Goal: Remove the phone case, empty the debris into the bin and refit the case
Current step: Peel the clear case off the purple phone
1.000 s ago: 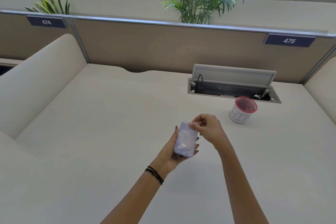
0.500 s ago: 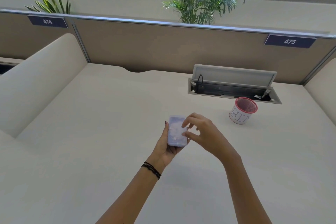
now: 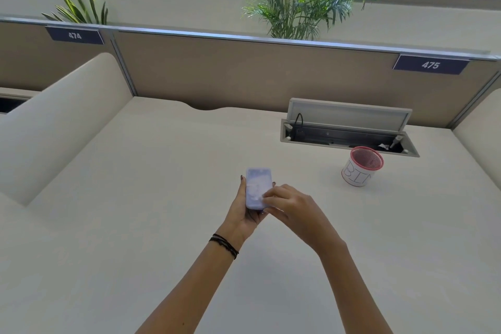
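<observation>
A phone in a pale lilac case is held above the middle of the desk, back side up, with whitish bits showing on it. My left hand cradles it from below and the left, fingers wrapped round its edges. My right hand reaches in from the right, its fingertips on the lower right corner of the case. A small white cup with a red rim, marked BIN, stands on the desk to the right, well apart from both hands.
The cream desk has an open cable hatch behind the bin. Curved side dividers rise at left and right, and a tan partition closes the back. Plants stand behind it.
Both hands carried the phone slightly left and away from me. My right hand slid from the case's top corner down to its lower right corner.
</observation>
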A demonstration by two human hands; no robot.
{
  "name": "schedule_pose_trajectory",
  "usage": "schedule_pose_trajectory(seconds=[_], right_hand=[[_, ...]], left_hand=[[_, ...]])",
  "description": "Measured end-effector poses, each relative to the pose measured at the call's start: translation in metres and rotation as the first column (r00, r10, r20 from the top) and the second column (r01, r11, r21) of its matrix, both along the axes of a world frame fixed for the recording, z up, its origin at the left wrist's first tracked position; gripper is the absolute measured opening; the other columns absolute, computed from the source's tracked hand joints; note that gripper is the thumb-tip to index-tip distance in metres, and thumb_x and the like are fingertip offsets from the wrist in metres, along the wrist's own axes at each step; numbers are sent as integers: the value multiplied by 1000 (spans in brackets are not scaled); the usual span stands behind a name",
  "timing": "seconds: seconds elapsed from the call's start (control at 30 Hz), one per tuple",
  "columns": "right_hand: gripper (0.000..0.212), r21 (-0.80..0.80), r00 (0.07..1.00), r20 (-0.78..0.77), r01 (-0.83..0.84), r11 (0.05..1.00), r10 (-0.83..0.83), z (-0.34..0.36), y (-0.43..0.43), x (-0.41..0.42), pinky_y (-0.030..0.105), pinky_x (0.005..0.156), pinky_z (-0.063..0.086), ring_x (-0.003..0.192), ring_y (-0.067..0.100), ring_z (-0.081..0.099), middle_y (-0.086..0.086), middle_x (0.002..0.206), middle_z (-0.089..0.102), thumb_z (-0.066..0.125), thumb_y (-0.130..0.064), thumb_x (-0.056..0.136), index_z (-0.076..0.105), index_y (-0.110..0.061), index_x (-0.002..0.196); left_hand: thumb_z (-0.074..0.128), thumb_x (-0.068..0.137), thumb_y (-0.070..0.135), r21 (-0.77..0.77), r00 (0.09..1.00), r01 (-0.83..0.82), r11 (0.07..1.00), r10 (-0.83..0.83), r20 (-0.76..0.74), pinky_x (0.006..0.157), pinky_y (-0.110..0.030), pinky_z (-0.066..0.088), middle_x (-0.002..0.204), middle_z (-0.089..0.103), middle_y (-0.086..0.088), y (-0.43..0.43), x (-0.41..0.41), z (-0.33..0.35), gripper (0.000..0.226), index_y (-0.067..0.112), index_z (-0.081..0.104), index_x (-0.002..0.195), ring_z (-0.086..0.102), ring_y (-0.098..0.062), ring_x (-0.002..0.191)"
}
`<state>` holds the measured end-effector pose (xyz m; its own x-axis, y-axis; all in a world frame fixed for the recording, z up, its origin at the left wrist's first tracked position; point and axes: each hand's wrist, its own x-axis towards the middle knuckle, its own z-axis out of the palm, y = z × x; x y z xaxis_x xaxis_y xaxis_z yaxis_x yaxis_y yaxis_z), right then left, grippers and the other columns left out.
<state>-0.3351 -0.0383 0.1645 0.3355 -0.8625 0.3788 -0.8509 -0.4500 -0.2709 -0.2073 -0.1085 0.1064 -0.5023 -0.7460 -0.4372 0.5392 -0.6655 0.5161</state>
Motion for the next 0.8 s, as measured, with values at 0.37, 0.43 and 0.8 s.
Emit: schedule_pose_trajectory(seconds=[0.37,0.43,0.8], right_hand=[[16,-84,999,-44,4,996,-7,-7,5,3,34,48,55,74,21,65,4,92,69,72,2,77,66,-6,88],[17,-119,1000,-26,13,993,-16,-10,6,3,33,48,56,75,21,65,4,93,69,72,3,77,65,-7,90],[27,-256,999,4,45,966,-45,-13,8,3,31,55,60,84,22,70,11,95,72,79,1,69,68,-2,94]], left_hand=[[30,96,48,-35,1000,-27,999,27,-14,62,-27,60,81,77,-8,2,-1,12,49,12,52,119,72,-19,69],[30,96,48,-44,999,-31,999,30,-21,61,-28,61,81,77,-9,2,-1,14,49,11,52,119,73,-19,68],[31,96,47,-46,999,-37,998,36,-11,60,-30,61,79,77,-10,3,-4,16,50,10,48,124,73,-20,67]])
